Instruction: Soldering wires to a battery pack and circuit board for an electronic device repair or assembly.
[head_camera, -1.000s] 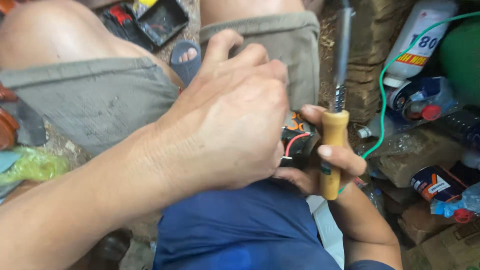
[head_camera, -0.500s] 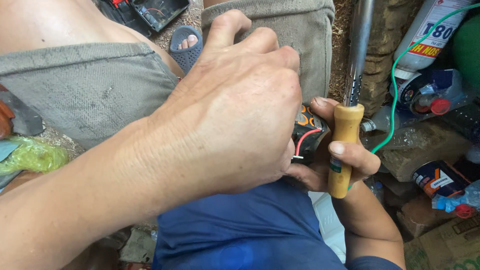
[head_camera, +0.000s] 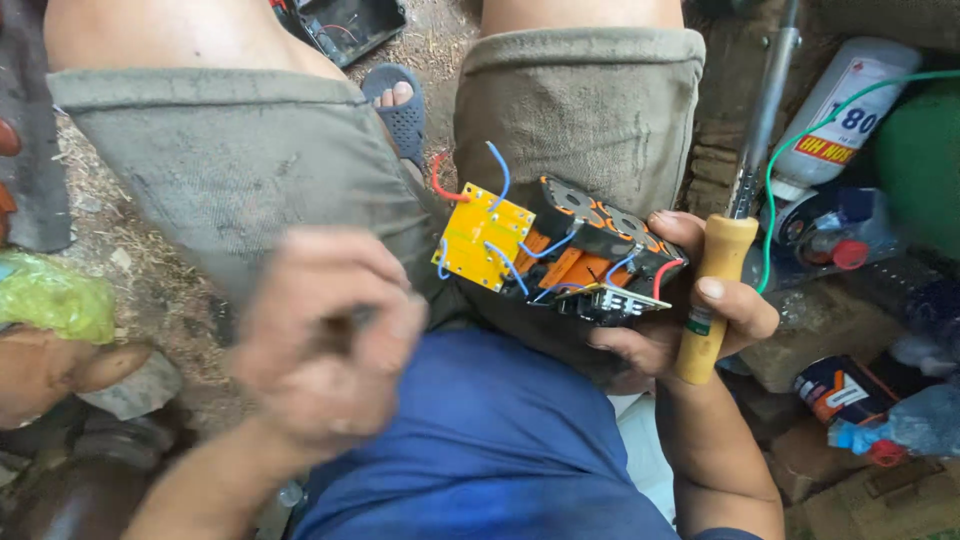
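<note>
My right hand (head_camera: 690, 320) grips two things at once: a soldering iron (head_camera: 715, 290) with a wooden handle and metal shaft pointing up, and a black and orange battery pack (head_camera: 590, 250) resting on my fingers. A yellow circuit board (head_camera: 483, 238) with blue and red wires sticks out of the pack's left end. My left hand (head_camera: 330, 340) is blurred, lower left of the pack and apart from it, fingers curled in; I cannot tell if anything small is pinched in them.
My knees in grey shorts (head_camera: 580, 110) frame the pack, with a blue sandal (head_camera: 400, 105) between them. A white bottle (head_camera: 835, 110), a green wire (head_camera: 800, 140), cans (head_camera: 840, 390) and clutter crowd the right. A black open case (head_camera: 350, 25) lies at the top. A yellow-green bag (head_camera: 50, 295) sits left.
My left hand has pulled away down and to the left, uncovering the battery pack and yellow board it was covering. My right hand still holds the iron and pack.
</note>
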